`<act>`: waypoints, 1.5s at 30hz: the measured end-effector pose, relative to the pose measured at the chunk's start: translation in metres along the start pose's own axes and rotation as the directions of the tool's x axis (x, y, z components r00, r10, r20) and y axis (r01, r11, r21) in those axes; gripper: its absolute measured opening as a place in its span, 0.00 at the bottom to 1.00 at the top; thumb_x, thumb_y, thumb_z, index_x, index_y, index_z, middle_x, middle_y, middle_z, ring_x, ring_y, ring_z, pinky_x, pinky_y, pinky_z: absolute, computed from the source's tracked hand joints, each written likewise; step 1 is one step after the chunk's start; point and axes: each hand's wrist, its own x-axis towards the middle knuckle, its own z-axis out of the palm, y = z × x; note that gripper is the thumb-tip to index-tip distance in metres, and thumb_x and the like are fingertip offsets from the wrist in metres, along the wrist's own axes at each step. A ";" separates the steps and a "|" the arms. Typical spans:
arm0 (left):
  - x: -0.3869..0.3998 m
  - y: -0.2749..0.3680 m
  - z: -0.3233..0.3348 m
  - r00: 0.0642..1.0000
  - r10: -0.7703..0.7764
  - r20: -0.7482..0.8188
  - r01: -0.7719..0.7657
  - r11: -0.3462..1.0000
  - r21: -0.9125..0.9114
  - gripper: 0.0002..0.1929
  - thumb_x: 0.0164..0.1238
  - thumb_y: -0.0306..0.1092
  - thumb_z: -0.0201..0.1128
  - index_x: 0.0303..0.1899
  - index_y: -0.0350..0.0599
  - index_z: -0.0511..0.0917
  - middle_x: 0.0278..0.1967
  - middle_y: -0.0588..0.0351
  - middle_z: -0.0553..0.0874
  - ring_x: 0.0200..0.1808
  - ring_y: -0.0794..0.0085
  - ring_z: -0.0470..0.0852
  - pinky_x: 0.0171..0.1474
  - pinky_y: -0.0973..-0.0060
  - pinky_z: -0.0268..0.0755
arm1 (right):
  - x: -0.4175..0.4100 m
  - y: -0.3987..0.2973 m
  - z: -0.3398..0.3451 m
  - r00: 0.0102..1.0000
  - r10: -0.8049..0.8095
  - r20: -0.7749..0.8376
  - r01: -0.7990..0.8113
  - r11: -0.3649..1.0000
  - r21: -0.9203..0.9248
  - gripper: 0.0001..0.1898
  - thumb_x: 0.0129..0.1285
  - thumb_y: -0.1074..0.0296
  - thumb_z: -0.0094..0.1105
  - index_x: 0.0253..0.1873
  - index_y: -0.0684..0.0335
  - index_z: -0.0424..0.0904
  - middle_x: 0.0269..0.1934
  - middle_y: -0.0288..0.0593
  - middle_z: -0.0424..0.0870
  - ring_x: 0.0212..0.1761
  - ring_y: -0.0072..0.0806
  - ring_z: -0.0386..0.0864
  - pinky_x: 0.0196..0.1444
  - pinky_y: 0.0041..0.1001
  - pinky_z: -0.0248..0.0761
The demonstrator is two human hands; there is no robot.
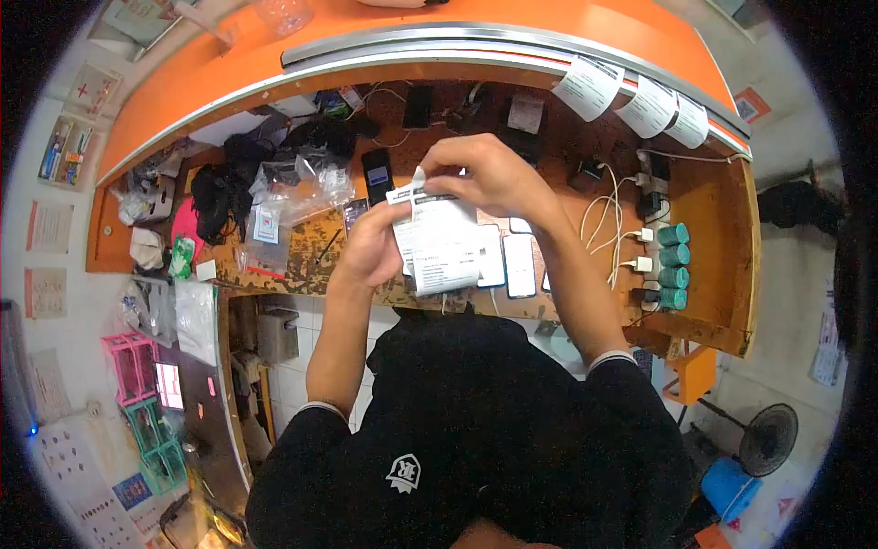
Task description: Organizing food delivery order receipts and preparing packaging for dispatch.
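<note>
Two overlapping printed paper slips (pixel 446 250) hang between my hands above the worn wooden desk (pixel 309 240). My left hand (pixel 374 247) pinches their upper left edge between thumb and fingers. At the top, my right hand (pixel 480 171) grips them with thumb and bent fingers. Both slips bear writing. Just right of the papers lie smartphones with lit screens, one of them a white-screened smartphone (pixel 520 266). Behind my left hand is a black handheld device (pixel 378 175) with a small lit screen, beside another phone (pixel 355 213) partly hidden by that hand.
Clear plastic bags (pixel 298 185) and dark cloth lie at the left. White charging cables (pixel 603 213) run to plugs at the right, near teal cylinders (pixel 673 257). More paper slips (pixel 590 86) hang from the orange shelf's edge (pixel 425 51). A black fan (pixel 768 439) stands lower right.
</note>
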 end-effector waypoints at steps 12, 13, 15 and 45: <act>0.020 0.014 0.010 0.974 0.188 -0.129 -0.201 0.976 -0.090 0.13 0.74 0.29 0.56 0.54 0.32 0.74 0.48 0.45 0.84 0.49 0.61 0.86 0.52 0.64 0.81 | -0.065 -0.012 0.058 0.850 0.527 -0.010 -0.398 0.655 0.643 0.26 0.61 0.64 0.69 0.61 0.71 0.73 0.48 0.46 0.83 0.49 0.24 0.79 0.53 0.27 0.72; 0.022 0.016 0.007 0.970 0.204 -0.133 -0.217 0.972 -0.090 0.13 0.74 0.29 0.56 0.54 0.32 0.74 0.48 0.45 0.84 0.49 0.61 0.86 0.52 0.64 0.81 | -0.070 -0.022 0.062 0.854 0.520 0.029 -0.419 0.652 0.631 0.27 0.60 0.64 0.70 0.60 0.72 0.73 0.49 0.47 0.83 0.50 0.25 0.79 0.54 0.27 0.72; 0.025 0.020 0.003 0.969 0.196 -0.151 -0.213 0.972 -0.102 0.13 0.73 0.28 0.55 0.55 0.31 0.74 0.48 0.44 0.84 0.49 0.59 0.86 0.52 0.62 0.81 | -0.074 -0.036 0.064 0.829 0.559 0.028 -0.432 0.605 0.669 0.25 0.63 0.63 0.67 0.60 0.71 0.74 0.49 0.46 0.83 0.49 0.26 0.79 0.54 0.28 0.71; -0.056 -0.026 -0.075 0.891 0.127 -0.436 -0.242 0.945 -0.221 0.27 0.68 0.30 0.52 0.68 0.33 0.61 0.59 0.38 0.77 0.63 0.47 0.76 0.66 0.50 0.69 | -0.081 0.399 -0.027 0.694 -0.268 -0.668 -0.522 0.452 -0.724 0.26 0.67 0.47 0.56 0.55 0.68 0.79 0.45 0.56 0.85 0.50 0.48 0.81 0.59 0.44 0.70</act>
